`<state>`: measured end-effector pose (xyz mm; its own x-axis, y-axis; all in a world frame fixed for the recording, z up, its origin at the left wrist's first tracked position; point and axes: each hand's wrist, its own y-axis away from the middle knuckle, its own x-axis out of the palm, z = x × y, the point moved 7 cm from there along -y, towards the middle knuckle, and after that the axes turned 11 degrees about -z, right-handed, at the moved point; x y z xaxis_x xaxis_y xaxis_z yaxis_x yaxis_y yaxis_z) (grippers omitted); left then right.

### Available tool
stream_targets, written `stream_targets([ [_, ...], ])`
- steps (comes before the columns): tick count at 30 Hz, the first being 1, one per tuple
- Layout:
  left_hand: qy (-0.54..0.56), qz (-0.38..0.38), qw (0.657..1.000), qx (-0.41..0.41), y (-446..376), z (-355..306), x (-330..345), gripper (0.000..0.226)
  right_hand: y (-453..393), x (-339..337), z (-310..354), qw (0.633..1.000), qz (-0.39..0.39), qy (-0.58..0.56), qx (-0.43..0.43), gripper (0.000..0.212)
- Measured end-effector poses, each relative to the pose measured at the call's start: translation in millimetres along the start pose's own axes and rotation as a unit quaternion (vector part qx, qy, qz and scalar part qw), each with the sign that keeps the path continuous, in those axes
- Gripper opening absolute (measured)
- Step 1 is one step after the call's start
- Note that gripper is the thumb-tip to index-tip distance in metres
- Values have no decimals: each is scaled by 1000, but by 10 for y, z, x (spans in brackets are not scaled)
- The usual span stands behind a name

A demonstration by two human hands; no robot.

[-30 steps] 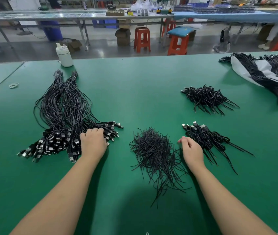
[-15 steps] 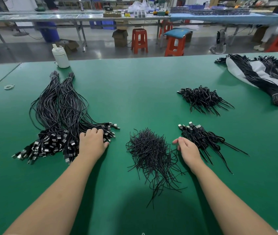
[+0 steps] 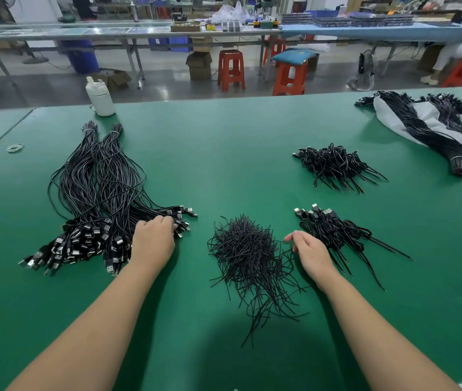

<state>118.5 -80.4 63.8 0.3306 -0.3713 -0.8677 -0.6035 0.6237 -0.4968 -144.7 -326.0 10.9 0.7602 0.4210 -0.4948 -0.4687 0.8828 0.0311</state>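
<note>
The left hand (image 3: 153,241) curls over the plug ends of the USB cables (image 3: 103,193) lying left on the counter (image 3: 238,153); whether it pinches one is hidden. Best to isolate a single plug before lifting. The right hand (image 3: 310,253) hovers relaxed and empty beside the tie pile (image 3: 244,249)

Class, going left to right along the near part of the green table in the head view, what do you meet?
Long cable bundle → left hand → pile of loose ties → right hand → small pile of coiled cables

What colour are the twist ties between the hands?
Black; the twist ties show best in the head view.
</note>
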Motion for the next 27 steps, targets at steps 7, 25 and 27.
stream_targets([
  [7,275,59,925,-256,327,-346,-118,26,2,3,1,1000,4,4,6,36],
  [25,583,135,757,-262,302,-1152,-986,21,903,437,938,943,218,-251,-24,53],
  [27,582,86,763,-267,238,-1113,-1067,23,1068,490,1066,927,255,-273,-46,47],
])
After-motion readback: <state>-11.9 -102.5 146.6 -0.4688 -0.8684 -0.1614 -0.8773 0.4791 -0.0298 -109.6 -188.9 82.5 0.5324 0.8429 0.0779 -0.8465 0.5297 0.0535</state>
